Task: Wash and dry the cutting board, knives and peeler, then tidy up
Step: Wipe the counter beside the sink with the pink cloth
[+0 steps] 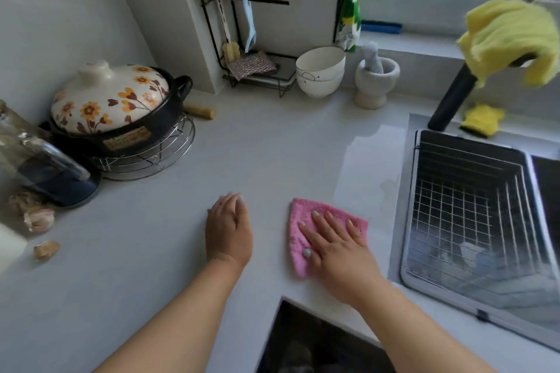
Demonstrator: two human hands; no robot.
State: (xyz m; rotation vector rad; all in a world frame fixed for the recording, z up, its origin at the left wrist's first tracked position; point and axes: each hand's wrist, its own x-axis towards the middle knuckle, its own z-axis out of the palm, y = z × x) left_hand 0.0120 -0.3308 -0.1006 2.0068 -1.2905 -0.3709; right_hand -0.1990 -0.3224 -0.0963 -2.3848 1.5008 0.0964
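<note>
Flat, R hand (336, 244) presses pink cloth (303, 215) on counter (257, 145), fingers spread.

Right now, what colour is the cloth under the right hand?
Pink. The cloth lies flat on the counter under the right hand, clearest in the head view.

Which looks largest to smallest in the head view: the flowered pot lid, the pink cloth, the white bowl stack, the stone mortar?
1. Flowered pot lid
2. Pink cloth, though it lies nearer the camera and the right hand hides part of it, so this place is unsure
3. White bowl stack
4. Stone mortar
</note>
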